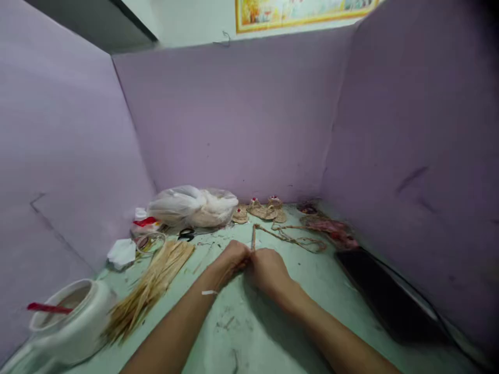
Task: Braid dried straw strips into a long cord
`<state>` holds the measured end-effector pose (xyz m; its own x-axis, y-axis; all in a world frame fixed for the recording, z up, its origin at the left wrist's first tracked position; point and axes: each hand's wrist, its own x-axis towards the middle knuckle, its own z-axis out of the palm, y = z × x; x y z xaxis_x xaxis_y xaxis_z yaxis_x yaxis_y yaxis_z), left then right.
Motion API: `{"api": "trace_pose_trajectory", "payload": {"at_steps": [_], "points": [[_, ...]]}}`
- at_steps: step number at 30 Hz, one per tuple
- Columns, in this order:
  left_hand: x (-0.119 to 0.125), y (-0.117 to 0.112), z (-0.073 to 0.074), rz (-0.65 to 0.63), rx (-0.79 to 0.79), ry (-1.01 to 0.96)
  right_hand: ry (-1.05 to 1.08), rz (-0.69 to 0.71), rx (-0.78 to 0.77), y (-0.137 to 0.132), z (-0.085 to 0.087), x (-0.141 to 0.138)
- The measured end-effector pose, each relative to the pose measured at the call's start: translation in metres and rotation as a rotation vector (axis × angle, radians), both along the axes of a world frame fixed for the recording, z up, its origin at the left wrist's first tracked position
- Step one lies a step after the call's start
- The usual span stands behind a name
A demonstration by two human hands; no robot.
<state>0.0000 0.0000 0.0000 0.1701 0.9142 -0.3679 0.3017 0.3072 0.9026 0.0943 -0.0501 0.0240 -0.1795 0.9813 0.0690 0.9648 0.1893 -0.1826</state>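
Note:
My left hand point(236, 255) and my right hand point(270, 267) meet over the middle of the floor, fingers closed and touching. Out of their pinch sticks a thin strip point(253, 238), brown like twine above and paler near the fingers; its lower end is hidden in my hands. From its top a brown twisted cord point(286, 237) trails right in loose loops. On the left, near my forearm, lies a bundle of dry straw-coloured fibre strips point(158, 278).
Behind stand a white plastic bag point(191, 206) and several small woven pieces point(263, 210) with red dots. Black scissors point(186, 235), a clear ring point(151, 243) and a white pot point(74, 322) with a red handle are left. A dark flat slab point(385, 296) with a cable lies right. Purple walls enclose three sides.

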Motion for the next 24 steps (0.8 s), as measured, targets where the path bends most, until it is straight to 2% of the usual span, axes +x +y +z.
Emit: {"api": "trace_pose_trajectory", "payload": {"at_steps": [2,4,6,8,10,12,13,15,19,24], "points": [[-0.003,0.003,0.000,-0.033,-0.020,-0.001,-0.021,0.045,-0.029,0.000,0.004,0.005],[-0.006,0.007,0.000,-0.076,-0.042,-0.018,0.046,0.021,-0.025,0.004,0.007,0.013],[-0.010,0.009,0.000,-0.134,-0.066,-0.053,0.204,-0.077,0.016,0.013,0.009,0.024],[-0.014,0.011,0.001,-0.195,-0.092,-0.098,0.455,-0.223,0.055,0.023,0.007,0.034],[-0.016,0.013,0.002,-0.236,-0.106,-0.130,0.808,-0.294,-0.112,0.030,0.001,0.037],[-0.017,0.013,0.002,-0.246,-0.091,-0.140,1.128,-0.274,-0.391,0.033,-0.008,0.033],[-0.017,0.013,0.002,-0.248,-0.080,-0.136,1.218,-0.249,-0.490,0.034,-0.012,0.030],[-0.016,0.013,0.001,-0.263,-0.064,-0.116,1.245,-0.203,-0.554,0.035,-0.021,0.025],[-0.012,0.011,0.000,-0.283,-0.022,0.035,1.119,-0.232,-0.436,0.039,-0.034,0.023],[-0.007,0.005,0.010,-0.234,0.166,0.362,1.080,-0.265,-0.367,0.041,-0.041,0.027]]}}
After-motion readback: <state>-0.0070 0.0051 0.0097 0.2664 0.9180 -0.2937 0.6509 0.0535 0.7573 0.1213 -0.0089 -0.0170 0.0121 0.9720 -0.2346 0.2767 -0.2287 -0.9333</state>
